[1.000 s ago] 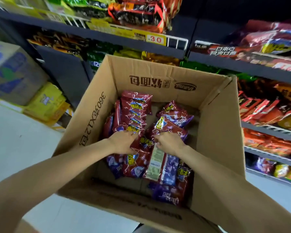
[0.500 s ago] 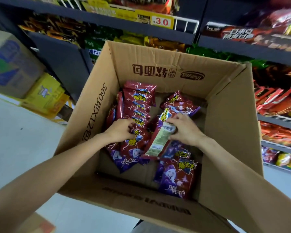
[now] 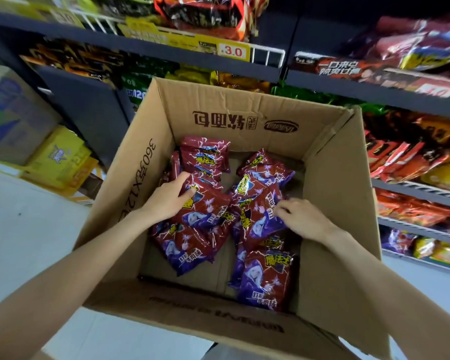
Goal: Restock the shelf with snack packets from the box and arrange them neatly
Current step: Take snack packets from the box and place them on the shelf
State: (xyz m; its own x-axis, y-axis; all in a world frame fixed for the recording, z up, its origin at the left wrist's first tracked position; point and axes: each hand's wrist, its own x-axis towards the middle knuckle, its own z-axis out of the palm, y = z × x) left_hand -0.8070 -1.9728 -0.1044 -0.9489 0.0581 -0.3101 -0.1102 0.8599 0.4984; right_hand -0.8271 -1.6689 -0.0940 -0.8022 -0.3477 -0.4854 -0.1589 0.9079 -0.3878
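Both of my hands are down inside the cardboard box (image 3: 151,162) right now. My left hand (image 3: 166,198) has its fingers curled over the top edge of a red-and-purple snack packet (image 3: 205,206), thumb on the packet's face, so that one's gripped. It's lying tilted on top of the pile, just under my fingertips.

My right hand (image 3: 302,216) is pinching the right edge of another packet (image 3: 257,216), fingers bunched tight on the wrapper. That packet sits right beside the left one, the two nearly touching in the middle of the box.

More of the same packets are all around my fingers: a neat stack (image 3: 205,157) just beyond my left fingertips, against the far wall, a loose few (image 3: 265,170) beyond my right fingers, and others (image 3: 265,279) lying flat below my wrists, nearer me.

Past the box, well beyond my fingers, are the dark shelves (image 3: 400,89) full of snack bags, with a yellow price tag (image 3: 233,51) reading 3.0.
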